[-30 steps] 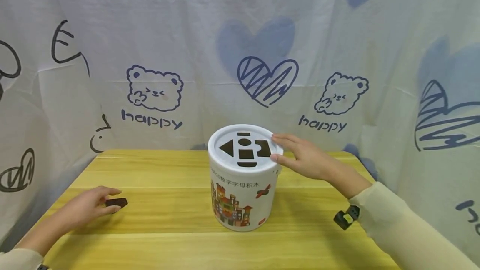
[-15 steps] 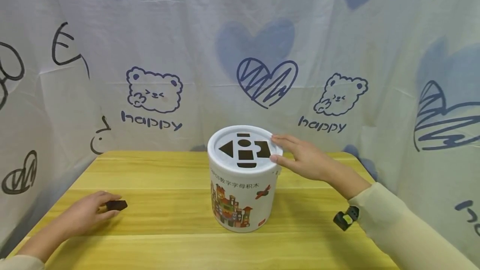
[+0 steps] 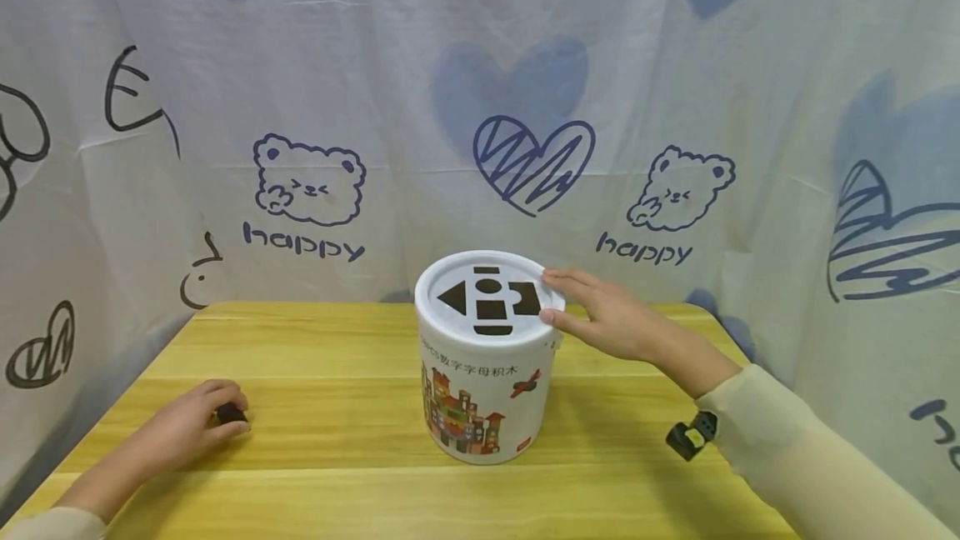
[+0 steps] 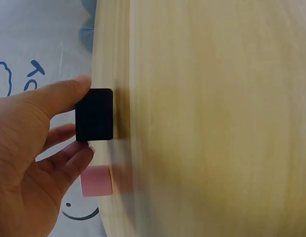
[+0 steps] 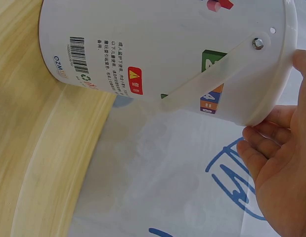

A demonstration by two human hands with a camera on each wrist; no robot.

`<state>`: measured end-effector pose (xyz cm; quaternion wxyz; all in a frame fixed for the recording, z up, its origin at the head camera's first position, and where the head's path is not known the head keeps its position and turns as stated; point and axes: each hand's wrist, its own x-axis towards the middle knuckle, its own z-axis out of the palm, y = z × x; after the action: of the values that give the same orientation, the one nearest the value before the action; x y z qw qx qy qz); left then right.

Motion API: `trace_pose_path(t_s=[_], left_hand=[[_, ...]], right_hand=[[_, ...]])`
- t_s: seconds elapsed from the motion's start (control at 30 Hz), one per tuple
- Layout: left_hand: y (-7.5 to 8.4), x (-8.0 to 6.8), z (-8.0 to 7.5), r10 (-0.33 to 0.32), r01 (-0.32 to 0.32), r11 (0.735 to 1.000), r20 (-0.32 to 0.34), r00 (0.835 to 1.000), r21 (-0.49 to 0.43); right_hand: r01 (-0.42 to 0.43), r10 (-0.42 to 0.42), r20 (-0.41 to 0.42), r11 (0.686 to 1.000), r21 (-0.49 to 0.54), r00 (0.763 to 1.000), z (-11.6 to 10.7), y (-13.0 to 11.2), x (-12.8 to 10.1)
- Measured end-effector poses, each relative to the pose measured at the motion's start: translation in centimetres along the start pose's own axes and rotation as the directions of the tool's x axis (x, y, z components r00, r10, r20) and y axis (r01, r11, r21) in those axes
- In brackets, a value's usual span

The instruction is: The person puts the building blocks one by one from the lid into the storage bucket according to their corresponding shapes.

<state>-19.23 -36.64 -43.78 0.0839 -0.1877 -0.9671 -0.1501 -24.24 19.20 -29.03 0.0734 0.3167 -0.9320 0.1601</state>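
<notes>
My left hand (image 3: 180, 427) is low over the table's left side, and it pinches a dark rectangular toy block (image 3: 231, 416) between thumb and fingertips. Seen from the left wrist, that block (image 4: 94, 114) is black with rounded corners. A white lidded bucket (image 3: 487, 398) stands upright mid-table, printed with a block castle. Its lid (image 3: 450, 325) has several dark shaped cutouts. On the right side of the lid's rim, my right hand (image 3: 618, 319) rests with thumb and fingers spread; the right wrist view shows fingertips (image 5: 251, 133) touching the rim.
Beyond the left fingers lies a pink block (image 4: 97, 180) in the left wrist view; the head view hides it. The bucket's pale handle (image 5: 207, 74) hangs along its side. A printed curtain (image 3: 420, 215) closes off the wooden table (image 3: 315, 498) at the back and sides.
My left fingers have closed in around the black block, covering more of it, and the hand has moved slightly right. The right hand and bucket have stayed put.
</notes>
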Motion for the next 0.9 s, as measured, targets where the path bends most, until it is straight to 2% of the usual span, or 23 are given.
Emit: trace_pose_path(t_s=[0.4,0.67,0.9], left_hand=[[0.5,1.1,0.3,-0.02,0.02,0.998,0.008,1.0,-0.055],[2.2,2.3,0.4,0.047,-0.045,0.99,0.01,0.999,-0.136],[3.7,3.3,0.1,0.049,-0.046,0.988,0.021,0.999,-0.146]], right_hand=[[-0.002,0.002,0.002,1.0,0.003,1.0,-0.1,-0.1,0.1],[0.019,-0.019,0.0,1.0,0.003,1.0,-0.2,-0.1,0.0],[0.02,-0.02,-0.001,1.0,0.001,1.0,-0.1,-0.1,0.0]])
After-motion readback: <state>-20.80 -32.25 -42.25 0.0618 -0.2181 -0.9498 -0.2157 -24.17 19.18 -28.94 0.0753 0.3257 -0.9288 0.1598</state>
